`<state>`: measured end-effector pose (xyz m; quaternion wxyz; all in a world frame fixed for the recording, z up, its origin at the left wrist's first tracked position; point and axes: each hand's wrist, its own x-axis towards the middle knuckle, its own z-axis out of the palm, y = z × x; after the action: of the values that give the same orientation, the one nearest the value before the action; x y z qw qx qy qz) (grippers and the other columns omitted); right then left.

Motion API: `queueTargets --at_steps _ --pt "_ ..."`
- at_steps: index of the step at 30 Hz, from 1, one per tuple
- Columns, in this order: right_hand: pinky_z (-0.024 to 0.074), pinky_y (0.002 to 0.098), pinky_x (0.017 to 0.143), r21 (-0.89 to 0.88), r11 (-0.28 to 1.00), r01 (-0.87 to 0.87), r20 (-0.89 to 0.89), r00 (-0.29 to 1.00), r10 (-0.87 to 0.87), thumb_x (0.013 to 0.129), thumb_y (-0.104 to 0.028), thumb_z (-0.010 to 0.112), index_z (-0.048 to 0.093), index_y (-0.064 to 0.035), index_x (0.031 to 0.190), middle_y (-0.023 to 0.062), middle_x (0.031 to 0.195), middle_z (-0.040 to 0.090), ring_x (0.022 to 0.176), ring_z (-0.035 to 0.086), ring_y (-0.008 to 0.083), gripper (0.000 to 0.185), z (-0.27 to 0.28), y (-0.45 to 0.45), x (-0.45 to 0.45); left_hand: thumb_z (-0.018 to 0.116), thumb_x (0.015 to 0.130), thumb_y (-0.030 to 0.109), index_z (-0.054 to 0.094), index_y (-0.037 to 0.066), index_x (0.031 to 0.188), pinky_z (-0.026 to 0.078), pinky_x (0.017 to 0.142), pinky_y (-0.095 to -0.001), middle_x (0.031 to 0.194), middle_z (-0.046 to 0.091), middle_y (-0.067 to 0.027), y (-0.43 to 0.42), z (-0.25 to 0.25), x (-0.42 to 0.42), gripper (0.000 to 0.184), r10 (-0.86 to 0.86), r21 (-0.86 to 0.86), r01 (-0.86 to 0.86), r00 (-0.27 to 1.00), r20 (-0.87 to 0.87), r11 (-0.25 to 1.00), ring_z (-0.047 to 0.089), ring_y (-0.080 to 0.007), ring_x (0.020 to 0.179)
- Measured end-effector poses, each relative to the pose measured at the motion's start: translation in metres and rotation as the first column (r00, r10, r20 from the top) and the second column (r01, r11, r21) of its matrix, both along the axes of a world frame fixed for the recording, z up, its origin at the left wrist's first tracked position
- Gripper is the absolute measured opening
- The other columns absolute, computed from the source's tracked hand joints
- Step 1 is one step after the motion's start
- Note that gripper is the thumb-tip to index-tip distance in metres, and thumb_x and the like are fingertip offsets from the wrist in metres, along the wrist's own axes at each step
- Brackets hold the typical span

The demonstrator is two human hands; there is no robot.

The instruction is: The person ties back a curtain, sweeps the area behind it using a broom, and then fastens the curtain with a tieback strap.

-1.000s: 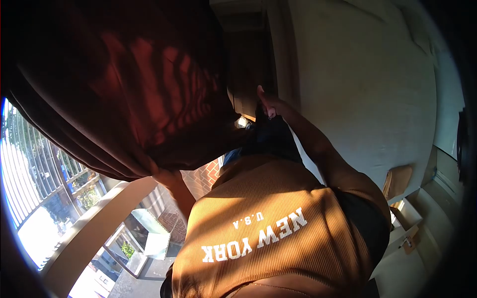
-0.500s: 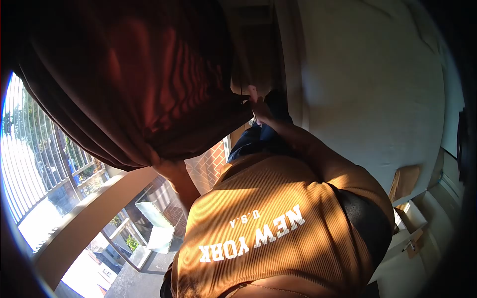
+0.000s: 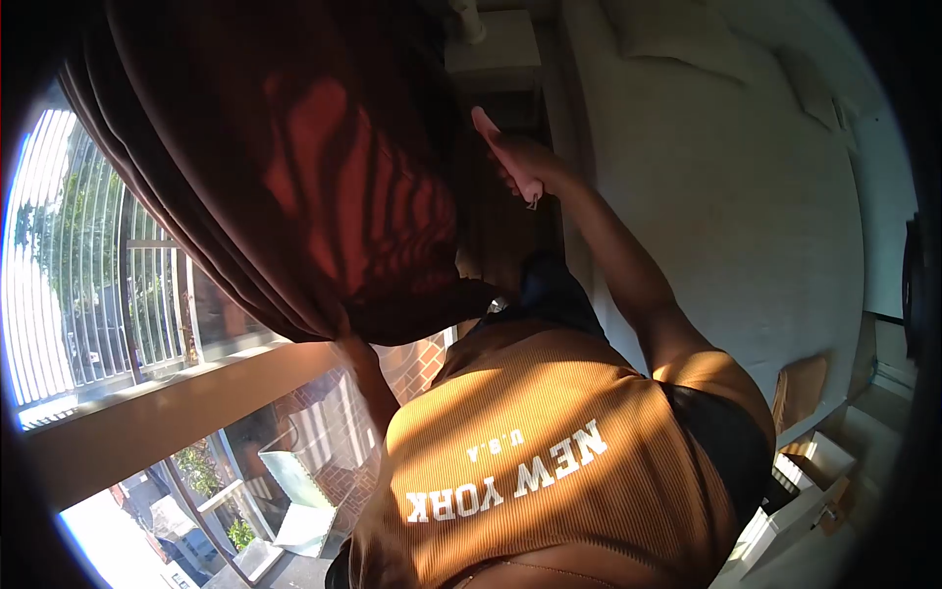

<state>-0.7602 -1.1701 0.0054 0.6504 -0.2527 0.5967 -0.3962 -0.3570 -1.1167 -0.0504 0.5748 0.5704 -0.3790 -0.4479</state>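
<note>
A dark red curtain (image 3: pixel 324 196) hangs in folds on the left, with striped light and shadow across it. Its lower edge is gathered at my left hand (image 3: pixel 345 332), which grips the fabric and is partly hidden by it. Right of the curtain and apart from it, my right hand (image 3: pixel 530 165) is closed round a slim pink object (image 3: pixel 508 155) with a small metal piece at its lower end.
A barred window (image 3: pixel 147 304) with a wide sill (image 3: pixel 177 402) is at the left. A bed with a pale sheet (image 3: pixel 726 206) fills the right. A small white table (image 3: pixel 494 54) stands at the top, and an open drawer (image 3: pixel 819 461) at the lower right.
My right hand has moved up and away from the curtain's lower corner with the pink object. My left hand and the curtain edge have shifted right, and more of the window shows.
</note>
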Motion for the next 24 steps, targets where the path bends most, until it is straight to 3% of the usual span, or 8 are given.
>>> queueTargets --at_steps 3,8,11,12,13,15,19,24 --pt "0.0388 0.0243 0.04 -0.461 0.882 0.096 -0.134 0.975 -0.176 0.09 -0.049 0.041 0.046 -0.0042 0.093 0.0007 0.059 0.044 0.042 0.044 0.0098 0.045 0.097 0.0 0.005 0.06 0.083 0.025 0.049 -0.003 0.119 0.038 0.091 -0.0363 0.113 0.053 -0.0185 -0.004 -0.005 -0.005 0.047 0.05 0.022 -0.048 0.997 -0.054 0.999 0.05 -0.0297 0.108" --pt "0.0394 0.0249 0.04 -0.804 0.575 0.149 0.06 0.983 -0.172 0.093 -0.046 0.039 0.044 -0.0017 0.106 0.0017 0.06 0.048 0.043 0.047 0.0087 0.046 0.058 -0.034 0.035 0.06 0.082 0.025 0.048 -0.004 0.119 0.038 0.091 -0.0366 0.115 0.053 -0.019 -0.017 -0.008 -0.021 0.048 0.097 -0.026 -0.096 0.995 0.03 0.995 0.05 -0.03 0.108" --pt "0.0378 0.0242 0.037 -0.56 0.825 -0.078 -0.104 0.994 0.023 0.091 -0.051 0.038 0.048 -0.0057 0.097 0.0006 0.056 0.047 0.041 0.046 0.0092 0.047 -0.042 -0.016 0.069 0.06 0.082 0.025 0.048 -0.004 0.12 0.038 0.091 -0.0368 0.116 0.053 -0.0193 -0.028 -0.01 -0.035 0.049 0.119 -0.056 -0.113 0.988 0.099 0.992 0.05 -0.0303 0.109" --pt "0.0365 0.0257 0.034 -0.237 0.94 -0.247 -0.199 0.959 0.202 0.091 -0.053 0.037 0.049 -0.006 0.094 0.0012 0.052 0.046 0.038 0.044 0.0103 0.049 -0.106 -0.004 0.069 0.061 0.082 0.025 0.048 -0.004 0.12 0.038 0.091 -0.0369 0.116 0.053 -0.0193 -0.029 -0.01 -0.04 0.049 0.125 -0.066 -0.117 0.984 0.124 0.991 0.05 -0.0303 0.109" --pt "0.0352 0.0272 0.031 0.11 0.893 -0.437 -0.234 0.862 0.45 0.09 -0.055 0.036 0.05 -0.0062 0.091 0.0019 0.048 0.044 0.035 0.043 0.0115 0.051 -0.168 0.008 0.069 0.061 0.082 0.025 0.048 -0.004 0.12 0.038 0.091 -0.0369 0.116 0.053 -0.0194 -0.031 -0.01 -0.045 0.049 0.131 -0.072 -0.122 0.98 0.147 0.99 0.05 -0.0304 0.109" --pt "0.0334 0.0267 0.036 0.322 0.793 -0.517 0.113 0.853 0.51 0.083 -0.07 0.028 0.05 -0.0085 0.087 -0.0001 0.052 0.037 0.04 0.038 0.01 0.066 -0.27 0.057 0.038 0.061 0.082 0.026 0.048 -0.004 0.12 0.038 0.091 -0.0371 0.117 0.052 -0.0196 -0.036 -0.01 -0.056 0.05 0.144 -0.095 -0.127 0.969 0.202 0.987 0.049 -0.0305 0.109" --pt "0.0338 0.0245 0.042 0.614 0.619 -0.489 0.189 0.853 0.486 0.08 -0.072 0.031 0.046 -0.0087 0.085 -0.0018 0.057 0.039 0.045 0.036 0.0091 0.065 -0.223 0.06 -0.047 0.061 0.081 0.026 0.048 -0.004 0.12 0.038 0.091 -0.0373 0.118 0.052 -0.02 -0.048 -0.011 -0.069 0.051 0.16 -0.147 -0.12 0.94 0.303 0.982 0.049 -0.0308 0.11" --pt "0.0345 0.0267 0.039 0.371 0.92 -0.124 0.073 0.992 0.104 0.082 -0.065 0.04 0.045 -0.009 0.086 -0.0009 0.058 0.041 0.044 0.038 0.0093 0.057 -0.12 0.015 -0.105 0.062 0.081 0.026 0.047 -0.005 0.12 0.038 0.092 -0.0377 0.119 0.051 -0.0205 -0.066 -0.011 -0.079 0.052 0.171 -0.224 -0.076 0.88 0.443 0.972 0.049 -0.0311 0.11"
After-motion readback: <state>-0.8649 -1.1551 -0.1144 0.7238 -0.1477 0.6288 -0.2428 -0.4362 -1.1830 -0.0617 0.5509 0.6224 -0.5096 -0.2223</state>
